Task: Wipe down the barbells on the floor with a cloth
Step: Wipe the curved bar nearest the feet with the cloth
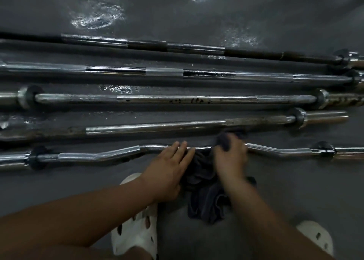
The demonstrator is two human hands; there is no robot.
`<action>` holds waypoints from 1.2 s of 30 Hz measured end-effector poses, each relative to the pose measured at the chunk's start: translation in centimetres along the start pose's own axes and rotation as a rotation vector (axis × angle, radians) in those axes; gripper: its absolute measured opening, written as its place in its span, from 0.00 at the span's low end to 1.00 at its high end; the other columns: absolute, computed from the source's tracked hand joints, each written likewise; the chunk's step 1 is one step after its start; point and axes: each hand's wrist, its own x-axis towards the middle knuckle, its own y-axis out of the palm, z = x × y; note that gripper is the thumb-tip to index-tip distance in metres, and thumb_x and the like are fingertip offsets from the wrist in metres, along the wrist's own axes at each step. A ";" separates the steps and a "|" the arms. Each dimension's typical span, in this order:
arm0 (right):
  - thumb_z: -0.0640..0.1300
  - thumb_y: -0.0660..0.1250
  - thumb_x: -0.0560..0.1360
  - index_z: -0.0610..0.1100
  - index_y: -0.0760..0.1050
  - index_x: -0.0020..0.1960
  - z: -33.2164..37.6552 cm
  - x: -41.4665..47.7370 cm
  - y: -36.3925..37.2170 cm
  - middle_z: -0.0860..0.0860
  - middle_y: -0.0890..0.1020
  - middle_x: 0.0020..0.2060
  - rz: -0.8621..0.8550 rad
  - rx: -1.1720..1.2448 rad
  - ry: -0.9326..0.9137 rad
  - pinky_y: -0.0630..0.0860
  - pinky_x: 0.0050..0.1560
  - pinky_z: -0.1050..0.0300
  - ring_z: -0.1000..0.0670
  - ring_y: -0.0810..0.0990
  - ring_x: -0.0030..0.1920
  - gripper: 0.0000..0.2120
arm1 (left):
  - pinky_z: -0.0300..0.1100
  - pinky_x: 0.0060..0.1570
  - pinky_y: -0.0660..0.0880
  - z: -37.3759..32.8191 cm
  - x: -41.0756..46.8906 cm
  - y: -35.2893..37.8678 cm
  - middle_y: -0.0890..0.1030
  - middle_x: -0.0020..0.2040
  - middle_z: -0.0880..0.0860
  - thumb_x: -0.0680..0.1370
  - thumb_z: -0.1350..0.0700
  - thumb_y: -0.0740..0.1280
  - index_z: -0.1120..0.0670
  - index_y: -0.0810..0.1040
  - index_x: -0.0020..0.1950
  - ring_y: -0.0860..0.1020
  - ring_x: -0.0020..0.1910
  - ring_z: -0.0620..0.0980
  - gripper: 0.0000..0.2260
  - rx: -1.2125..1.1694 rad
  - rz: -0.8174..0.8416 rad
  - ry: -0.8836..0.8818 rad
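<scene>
At the near edge, by 6 o'clock, a left clog (136, 234) and a right clog (315, 238), both white, stand on the grey floor (285, 190). Just past them the dark cloth (204, 198) lies w/ its loose tail on the floor btwn the forearms, top end bunched over the curl bar (98, 155). The right hand (230, 157), motion-blurred, is clenched on that bunch right at the bar; the rest of the cloth trails from the grip toward 6 o'clock. The left hand (169, 169) lies flat at 9 o'clock of the right, fingers straight, tips on the bar, its edge touching the cloth, grasping nothing. The curl bar's long axis runs 9 to 3 o'clock, wavy, w/ collars near both ends. Toward 12 o'clock lie four straight barbells, approx parallel, also 9-to-3: rusty bar (157, 126), spotted bar (177, 99), chrome bar (118, 70), far bar (177, 46). Beyond them is a wet patch (96, 15).
</scene>
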 end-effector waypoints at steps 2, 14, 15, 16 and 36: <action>0.44 0.64 0.68 0.48 0.77 0.64 -0.4 -3.3 0.5 0.45 0.74 0.64 0.259 -0.286 -0.404 0.65 0.70 0.51 0.42 0.70 0.64 0.24 | 0.55 0.76 0.56 0.0 0.1 -0.1 0.55 0.79 0.65 0.66 0.48 0.64 0.60 0.50 0.80 0.57 0.77 0.65 0.47 0.003 -0.018 0.011; 0.42 0.63 0.74 0.45 0.59 0.78 -0.5 -3.7 -0.9 0.46 0.60 0.77 0.504 -0.521 -0.523 0.57 0.75 0.49 0.39 0.58 0.76 0.33 | 0.55 0.74 0.62 0.5 0.3 0.2 0.65 0.74 0.66 0.61 0.50 0.62 0.67 0.61 0.76 0.64 0.75 0.63 0.45 -0.039 -0.061 0.036; 0.44 0.64 0.73 0.44 0.61 0.77 -1.6 -1.8 -1.8 0.44 0.63 0.76 0.426 -0.553 -0.508 0.60 0.75 0.48 0.37 0.62 0.74 0.33 | 0.54 0.76 0.59 0.5 0.3 0.1 0.61 0.77 0.65 0.62 0.50 0.61 0.65 0.56 0.78 0.60 0.77 0.62 0.46 -0.058 -0.069 0.029; 0.44 0.65 0.71 0.43 0.63 0.76 -2.2 -0.4 -2.4 0.43 0.66 0.74 0.323 -0.588 -0.434 0.61 0.74 0.47 0.37 0.65 0.71 0.33 | 0.53 0.76 0.57 0.5 0.2 0.1 0.58 0.78 0.64 0.63 0.50 0.61 0.64 0.52 0.79 0.58 0.78 0.62 0.46 -0.075 -0.076 0.019; 0.44 0.66 0.68 0.45 0.56 0.78 -2.5 0.4 -2.5 0.49 0.58 0.78 0.300 -0.629 -0.247 0.65 0.72 0.43 0.39 0.58 0.75 0.40 | 0.55 0.72 0.64 0.2 -1.0 0.5 0.63 0.76 0.66 0.62 0.55 0.62 0.64 0.63 0.76 0.65 0.74 0.64 0.41 -0.065 -0.119 -0.017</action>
